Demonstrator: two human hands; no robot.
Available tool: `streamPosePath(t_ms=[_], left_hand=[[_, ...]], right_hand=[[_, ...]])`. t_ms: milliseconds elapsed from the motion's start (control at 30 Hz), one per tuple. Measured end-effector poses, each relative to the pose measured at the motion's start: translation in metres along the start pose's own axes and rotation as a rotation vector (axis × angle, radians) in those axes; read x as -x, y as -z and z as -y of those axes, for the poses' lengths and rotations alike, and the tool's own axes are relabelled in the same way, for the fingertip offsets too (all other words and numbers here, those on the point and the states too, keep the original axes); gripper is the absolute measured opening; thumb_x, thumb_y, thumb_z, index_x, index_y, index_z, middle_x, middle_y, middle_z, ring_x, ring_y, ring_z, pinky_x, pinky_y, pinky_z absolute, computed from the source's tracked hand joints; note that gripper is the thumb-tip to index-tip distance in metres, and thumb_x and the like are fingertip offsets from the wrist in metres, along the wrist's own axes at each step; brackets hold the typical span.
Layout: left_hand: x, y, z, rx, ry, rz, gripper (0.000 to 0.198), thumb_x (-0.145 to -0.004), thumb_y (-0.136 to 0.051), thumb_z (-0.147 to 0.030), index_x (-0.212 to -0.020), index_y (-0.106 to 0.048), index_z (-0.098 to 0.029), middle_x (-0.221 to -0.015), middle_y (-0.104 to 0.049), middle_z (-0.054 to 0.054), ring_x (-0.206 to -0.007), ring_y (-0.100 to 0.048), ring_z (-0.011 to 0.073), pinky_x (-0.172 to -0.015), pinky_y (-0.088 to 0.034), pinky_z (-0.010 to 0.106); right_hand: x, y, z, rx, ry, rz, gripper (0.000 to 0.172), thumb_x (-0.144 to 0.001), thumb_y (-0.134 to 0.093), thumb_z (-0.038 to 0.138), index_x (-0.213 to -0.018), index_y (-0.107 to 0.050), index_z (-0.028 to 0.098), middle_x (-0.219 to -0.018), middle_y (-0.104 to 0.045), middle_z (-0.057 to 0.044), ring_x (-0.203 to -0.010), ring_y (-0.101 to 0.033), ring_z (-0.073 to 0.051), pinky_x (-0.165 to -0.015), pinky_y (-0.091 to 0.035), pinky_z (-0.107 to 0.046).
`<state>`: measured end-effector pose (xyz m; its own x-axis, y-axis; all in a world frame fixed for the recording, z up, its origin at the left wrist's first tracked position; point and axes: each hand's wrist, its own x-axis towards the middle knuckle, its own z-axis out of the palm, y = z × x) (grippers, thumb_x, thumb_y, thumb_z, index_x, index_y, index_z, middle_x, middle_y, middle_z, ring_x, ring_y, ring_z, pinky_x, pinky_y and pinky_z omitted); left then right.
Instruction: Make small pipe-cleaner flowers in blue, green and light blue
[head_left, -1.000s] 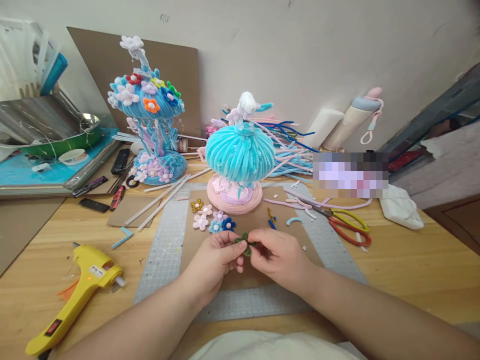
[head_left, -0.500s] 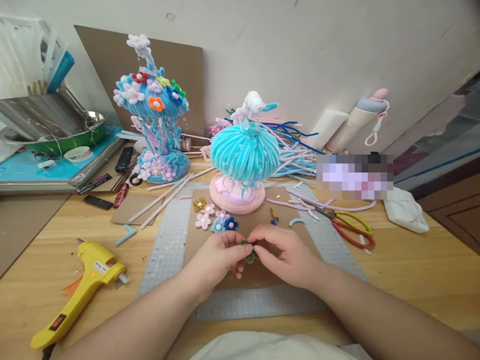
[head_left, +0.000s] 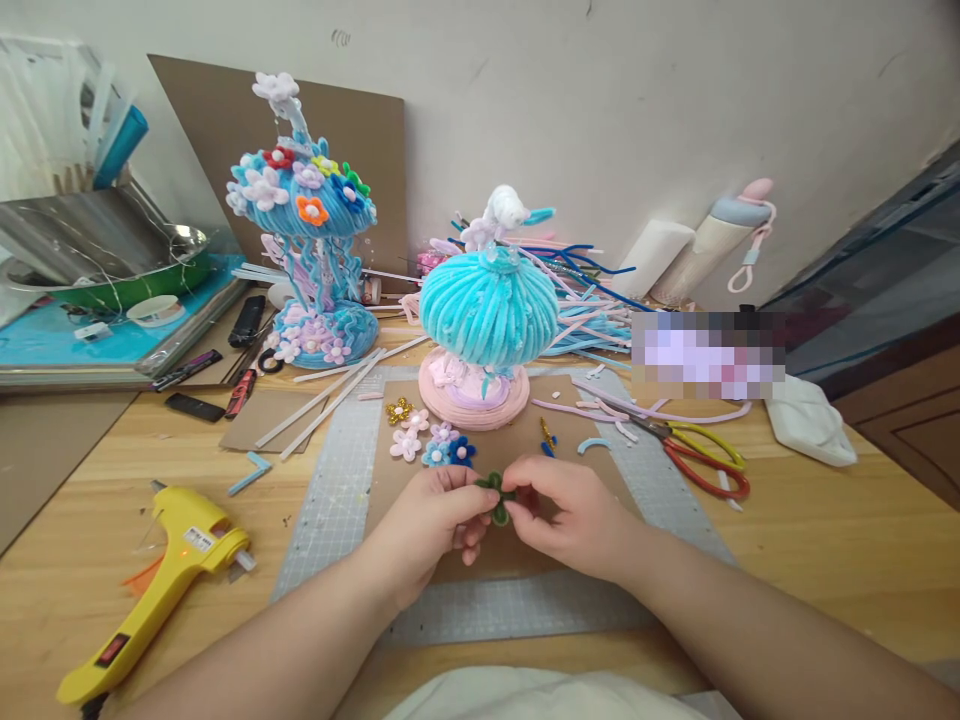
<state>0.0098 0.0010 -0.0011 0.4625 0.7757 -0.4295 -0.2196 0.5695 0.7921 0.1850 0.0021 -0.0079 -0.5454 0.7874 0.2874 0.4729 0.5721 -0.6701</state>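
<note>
Both hands low centre, over a brown card sheet point(head_left: 525, 560) that lies on a grey cutting mat point(head_left: 330, 500) on the wooden table point(head_left: 810, 540). Left hand point(head_left: 439, 515) pinches the green flower point(head_left: 495, 492), a small fuzzy pipe-cleaner piece, between thumb and forefinger on its left side, with the other fingers curled under. Right hand point(head_left: 566, 510) pinches the same green flower from the right, fingers closed on it. The flower sits between the two sets of fingertips, held just above the card; cannot tell if it touches the card.

Just behind the hands is a small cluster of finished flowers point(head_left: 431, 445) in pink, white and blue, lying on the card, with a gold flower point(head_left: 396, 409) beside them. Behind those is a blue dome craft point(head_left: 487, 305), upright on a pink round base point(head_left: 472, 395), plain surface, white tuft on top. To its left, further back, a taller blue craft point(head_left: 307, 210) covered in coloured flowers, also upright.

A loose pile of pipe cleaners point(head_left: 585, 300) in blue, pink and white lies behind the dome on the right, against the wall. Scissors point(head_left: 701, 455) with red and yellow handles lie on the mat's right edge, well apart from the right hand. A yellow glue gun point(head_left: 161, 585) lies on the table at the left, near the left forearm but not touching. White cloth point(head_left: 810, 420) at far right. Metal bowl point(head_left: 112, 250) at far left, back.
</note>
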Motion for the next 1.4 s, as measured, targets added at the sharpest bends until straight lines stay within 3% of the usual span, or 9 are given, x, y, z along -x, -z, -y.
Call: streamPosePath(t_ms=[400,567,733,833,967,1067,1400], left_hand=[[0.002,-0.004,0.001,0.026,-0.002,-0.024,0.015,-0.067,-0.065,-0.02,-0.063,-0.051,-0.016,-0.045,-0.044,-0.005,-0.042,-0.036,0.0057,-0.039,-0.035,0.017],[0.0,-0.005,0.001,0.004,-0.019,-0.053,0.015,-0.066,-0.065,-0.022,-0.063,-0.051,-0.016,-0.044,-0.045,-0.006,-0.041,-0.038,0.0064,-0.039,-0.035,0.018],[-0.001,0.0,0.006,-0.377,-0.081,-0.158,0.005,-0.066,-0.058,-0.018,-0.065,-0.053,-0.017,-0.05,-0.054,-0.003,-0.043,-0.047,0.0092,-0.04,-0.037,0.019],[0.0,0.0,0.01,-0.526,-0.144,-0.145,0.002,-0.069,-0.056,-0.018,-0.068,-0.055,-0.017,-0.052,-0.055,-0.003,-0.046,-0.052,0.011,-0.041,-0.038,0.019],[-0.001,-0.002,0.006,-0.306,-0.128,-0.119,0.013,-0.068,-0.061,-0.025,-0.068,-0.051,-0.018,-0.052,-0.053,-0.005,-0.044,-0.051,0.0095,-0.044,-0.044,0.022],[-0.003,-0.002,0.002,-0.185,-0.112,-0.115,0.021,-0.067,-0.065,-0.03,-0.068,-0.049,-0.017,-0.056,-0.054,-0.004,-0.043,-0.05,0.0082,-0.043,-0.045,0.022],[-0.002,0.0,0.002,-0.164,-0.111,-0.106,0.022,-0.066,-0.068,-0.03,-0.07,-0.052,-0.015,-0.053,-0.054,-0.005,-0.043,-0.049,0.0076,-0.042,-0.044,0.02]], right_hand=[[0.0,-0.007,0.001,-0.008,0.026,-0.1,0.012,-0.075,-0.049,0.008,-0.075,-0.055,0.019,-0.064,-0.054,0.002,-0.057,-0.049,-0.009,-0.053,-0.039,-0.019],[0.002,-0.008,0.002,-0.017,-0.015,-0.084,0.012,-0.076,-0.049,0.009,-0.078,-0.055,0.019,-0.066,-0.055,0.001,-0.058,-0.05,-0.01,-0.054,-0.04,-0.02],[0.004,-0.004,0.006,-0.043,-0.142,-0.03,0.005,-0.079,-0.052,0.017,-0.083,-0.051,0.02,-0.067,-0.055,0.002,-0.056,-0.05,-0.01,-0.052,-0.039,-0.02],[0.003,-0.003,0.006,-0.069,-0.179,-0.012,0.003,-0.08,-0.051,0.017,-0.079,-0.051,0.019,-0.065,-0.053,0.003,-0.055,-0.048,-0.01,-0.05,-0.037,-0.02],[0.0,-0.008,0.003,-0.262,-0.28,-0.027,0.014,-0.083,-0.044,0.015,-0.07,-0.048,0.018,-0.057,-0.046,0.005,-0.05,-0.045,-0.009,-0.046,-0.036,-0.018],[0.0,-0.011,0.001,-0.37,-0.319,-0.064,0.006,-0.082,-0.046,0.016,-0.078,-0.049,0.019,-0.062,-0.049,0.004,-0.052,-0.047,-0.009,-0.047,-0.039,-0.018],[-0.001,-0.007,0.002,-0.251,-0.253,-0.048,0.009,-0.074,-0.052,0.012,-0.08,-0.056,0.018,-0.064,-0.056,0.003,-0.053,-0.05,-0.009,-0.048,-0.042,-0.017]])
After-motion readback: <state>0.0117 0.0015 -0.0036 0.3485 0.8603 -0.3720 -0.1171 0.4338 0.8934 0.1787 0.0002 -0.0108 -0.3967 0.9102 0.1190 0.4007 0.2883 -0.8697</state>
